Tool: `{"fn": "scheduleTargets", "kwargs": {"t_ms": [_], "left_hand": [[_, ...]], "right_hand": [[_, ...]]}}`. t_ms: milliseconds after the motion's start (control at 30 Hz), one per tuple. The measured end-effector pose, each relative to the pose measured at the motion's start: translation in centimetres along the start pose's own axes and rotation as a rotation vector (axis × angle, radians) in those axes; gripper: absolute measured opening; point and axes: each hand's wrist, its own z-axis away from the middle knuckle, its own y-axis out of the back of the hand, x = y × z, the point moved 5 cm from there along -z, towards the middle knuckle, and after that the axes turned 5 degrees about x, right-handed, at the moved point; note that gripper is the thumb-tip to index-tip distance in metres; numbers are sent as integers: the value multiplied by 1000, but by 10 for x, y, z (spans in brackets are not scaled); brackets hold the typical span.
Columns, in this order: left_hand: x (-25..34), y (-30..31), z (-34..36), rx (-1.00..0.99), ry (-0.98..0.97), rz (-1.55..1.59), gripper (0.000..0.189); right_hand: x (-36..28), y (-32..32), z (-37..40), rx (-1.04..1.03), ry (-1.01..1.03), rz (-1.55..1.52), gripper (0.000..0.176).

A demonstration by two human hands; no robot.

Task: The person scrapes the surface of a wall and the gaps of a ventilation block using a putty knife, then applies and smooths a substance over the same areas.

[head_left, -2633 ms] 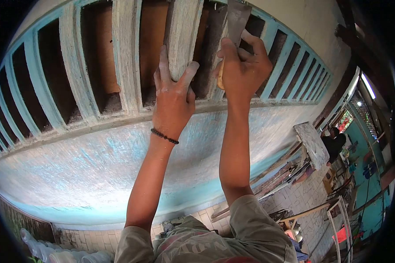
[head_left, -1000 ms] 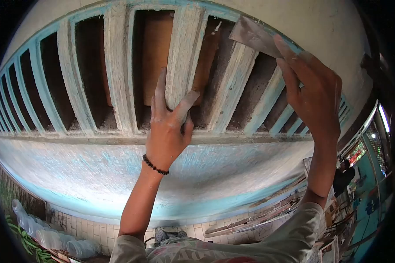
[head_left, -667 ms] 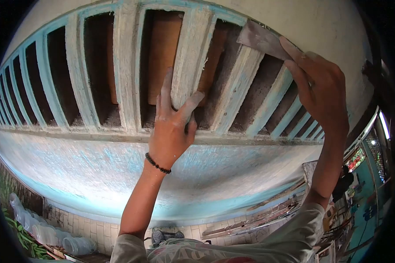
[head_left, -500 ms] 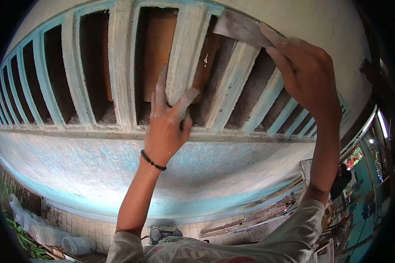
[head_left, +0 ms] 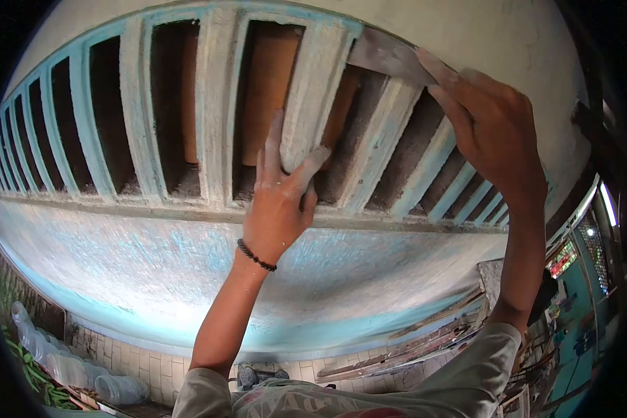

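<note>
My right hand (head_left: pixel 491 122) grips a flat, greyish scraper (head_left: pixel 390 56), whose wide blade lies against the top rail of a barred wall opening, between two slats. Its handle is hidden in my fingers. Lower and to the left, my left hand (head_left: pixel 280 202) holds the bottom part of a worn slat (head_left: pixel 318 70), fingers on its left side and thumb on its right. Dust coats these fingertips. Pale blue paint remains in patches on the slats, with rough whitish material showing between. A dark bead bracelet (head_left: pixel 256 256) circles my left wrist.
Below the slats runs a ledge (head_left: pixel 390 221) above a patchy blue-white wall (head_left: pixel 188 258). Stacked clear plastic containers (head_left: pixel 122 389) stand at lower left beside green plants. Long wooden strips (head_left: pixel 404 359) lie on the tiled floor at lower right.
The view has shifted slightly, so the slats and my left hand appear further right and lower. The scraper stays near the top rail, and both hands keep their holds.
</note>
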Motion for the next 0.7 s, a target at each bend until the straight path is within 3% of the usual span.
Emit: {"fn": "scheduleTargets", "kwargs": {"t_ms": [167, 267, 400, 500, 700], "left_hand": [[3, 3, -2, 0, -12, -14, 64], [-2, -1, 0, 25, -38, 35, 71], [-1, -1, 1, -5, -18, 16, 70], [0, 0, -1, -16, -27, -9, 69], [-2, -1, 1, -4, -23, -9, 67]], "right_hand": [[-5, -14, -9, 75, 60, -100, 40], [-10, -10, -13, 68, 17, -87, 38], [-19, -10, -14, 17, -92, -82, 34], [-27, -21, -23, 58, -31, -65, 34], [-9, -5, -2, -5, -137, -52, 35]]}}
